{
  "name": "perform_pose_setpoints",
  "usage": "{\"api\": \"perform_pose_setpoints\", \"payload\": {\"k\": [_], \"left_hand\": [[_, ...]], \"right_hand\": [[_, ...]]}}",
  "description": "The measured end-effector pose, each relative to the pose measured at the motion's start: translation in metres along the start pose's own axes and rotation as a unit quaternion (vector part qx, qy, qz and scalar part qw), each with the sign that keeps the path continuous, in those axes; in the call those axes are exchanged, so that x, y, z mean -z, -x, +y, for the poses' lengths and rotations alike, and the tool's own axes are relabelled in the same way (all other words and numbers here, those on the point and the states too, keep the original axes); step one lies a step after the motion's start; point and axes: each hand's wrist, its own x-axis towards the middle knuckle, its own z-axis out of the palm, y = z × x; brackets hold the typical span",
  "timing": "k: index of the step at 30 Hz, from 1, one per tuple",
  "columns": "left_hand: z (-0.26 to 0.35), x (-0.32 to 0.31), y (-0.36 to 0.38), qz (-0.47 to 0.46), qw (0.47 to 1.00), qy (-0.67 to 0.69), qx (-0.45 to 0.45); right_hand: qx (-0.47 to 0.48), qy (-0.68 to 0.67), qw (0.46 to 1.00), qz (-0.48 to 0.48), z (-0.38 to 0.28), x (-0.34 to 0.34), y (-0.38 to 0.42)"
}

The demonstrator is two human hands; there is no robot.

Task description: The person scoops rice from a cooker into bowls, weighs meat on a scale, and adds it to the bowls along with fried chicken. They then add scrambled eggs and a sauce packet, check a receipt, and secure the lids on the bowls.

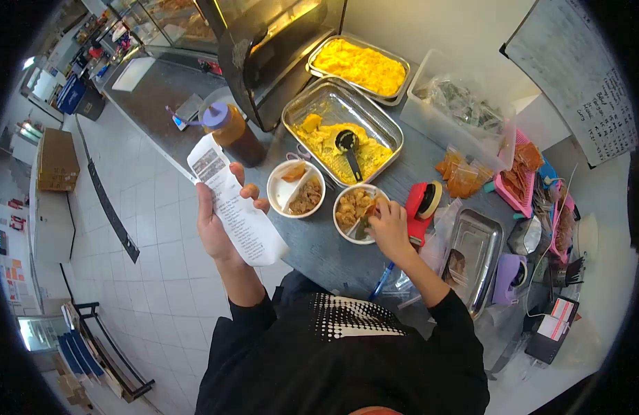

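Note:
My left hand (213,236) is closed on a long printed receipt (245,234), held up over the counter's front edge. At the right paper bowl (349,214), the fingers of my right hand (392,232) are pinched together over the rim; what they grip is hidden. That bowl holds browned chunks of food and something dark green near my fingertips. To its left stands another divided paper bowl (276,181) with chopped brown meat on one side and an orange-brown piece on the other. Behind them a metal tray (385,131) contains yellow mash with a black scoop (348,143) in it.
A purple-capped sauce bottle (238,138) stands behind the receipt. Another yellow-filled tray (361,66) and a plastic bin of packets (464,111) are farther back. On the right are a red tape dispenser (421,211), orange sauce packets (463,174) and a metal tray (480,242).

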Motion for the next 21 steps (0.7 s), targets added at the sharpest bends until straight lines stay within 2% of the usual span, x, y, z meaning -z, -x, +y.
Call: {"api": "perform_pose_setpoints", "payload": {"k": [2,5,7,10,11,13,14,17,18,20,21], "left_hand": [[0.003,0.004,-0.01,0.019,0.999,-0.049,-0.011],[0.01,0.026,-0.034,-0.022,0.965,-0.26,0.024],[0.01,0.055,-0.058,-0.029,0.888,-0.458,0.032],[0.004,0.107,-0.097,-0.046,0.752,-0.657,0.026],[0.001,0.126,-0.111,-0.053,0.705,-0.707,0.02],[-0.008,0.171,-0.138,-0.066,0.693,-0.715,0.069],[-0.01,0.184,-0.148,-0.07,0.687,-0.717,0.094],[-0.016,0.177,-0.169,-0.057,0.622,-0.768,0.139],[-0.021,0.179,-0.176,-0.019,0.615,-0.769,0.173],[-0.036,0.211,-0.181,0.006,0.651,-0.74,0.169],[-0.039,0.207,-0.182,0.017,0.667,-0.726,0.167]], "right_hand": [[-0.033,-0.01,0.999,-0.007,-0.007,0.019,-0.01],[-0.099,-0.106,0.989,0.029,-0.001,0.04,-0.056],[-0.152,-0.202,0.965,0.072,0.02,0.022,-0.103],[-0.234,-0.162,0.958,-0.038,0.039,-0.048,-0.152],[-0.232,-0.175,0.956,-0.044,0.044,-0.062,-0.158],[-0.224,-0.2,0.952,-0.056,0.052,-0.078,-0.168],[-0.211,-0.265,0.941,-0.025,0.048,-0.064,-0.171],[-0.243,-0.225,0.943,0.002,0.053,-0.024,-0.167],[-0.261,-0.142,0.955,0.005,0.049,-0.021,-0.166],[-0.29,0.025,0.957,0.01,0.038,-0.022,-0.158],[-0.314,-0.005,0.949,-0.026,0.035,-0.03,-0.158]]}}
